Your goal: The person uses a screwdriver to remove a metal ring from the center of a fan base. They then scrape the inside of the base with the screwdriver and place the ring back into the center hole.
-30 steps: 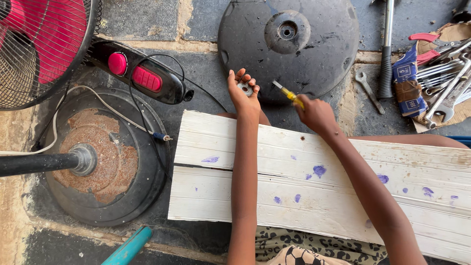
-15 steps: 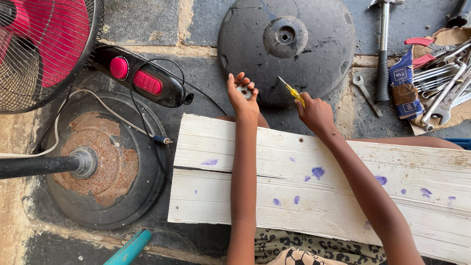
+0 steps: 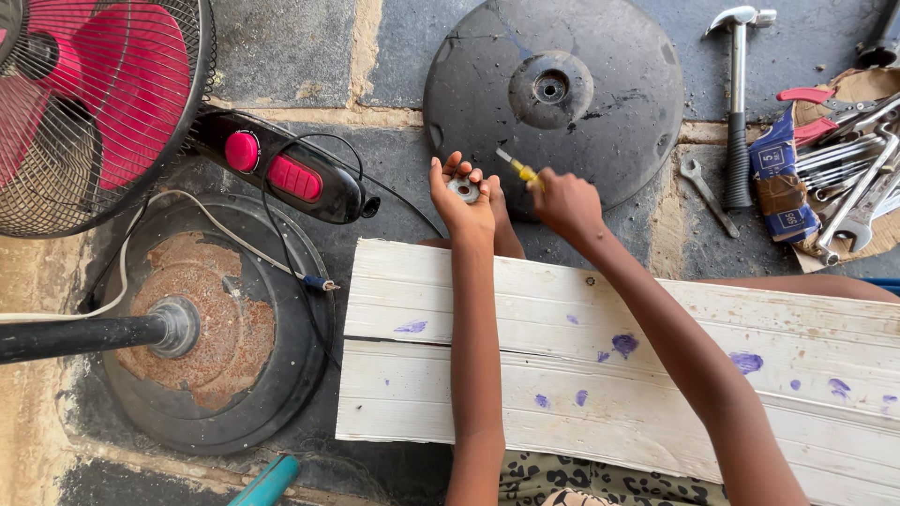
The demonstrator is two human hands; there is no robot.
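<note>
While a small round metal part [image 3: 464,189] is cupped in the fingers of the left hand [image 3: 461,201], a yellow-handled screwdriver [image 3: 518,169] is gripped in the closed right hand [image 3: 565,203], its tip pointing up and left toward that part. Both hands are held just past the far edge of a white wooden board [image 3: 619,375], which is marked with purple blotches and is crossed by both forearms. Directly beyond the hands a round black fan base cover [image 3: 555,94] is laid on the paved floor [image 3: 300,56], its lower rim partly hidden by the right hand. To the left, a rusty fan base [image 3: 220,328] with a dark pole [image 3: 75,337] is seen, and above it a red-bladed fan head [image 3: 89,103] behind a wire grille, beside a black control housing [image 3: 281,173] with red buttons. A hammer [image 3: 738,103], a small wrench [image 3: 708,195] and a pile of spanners [image 3: 848,178] are set well apart at the right. A teal handle [image 3: 267,483] is visible at the bottom edge.
</note>
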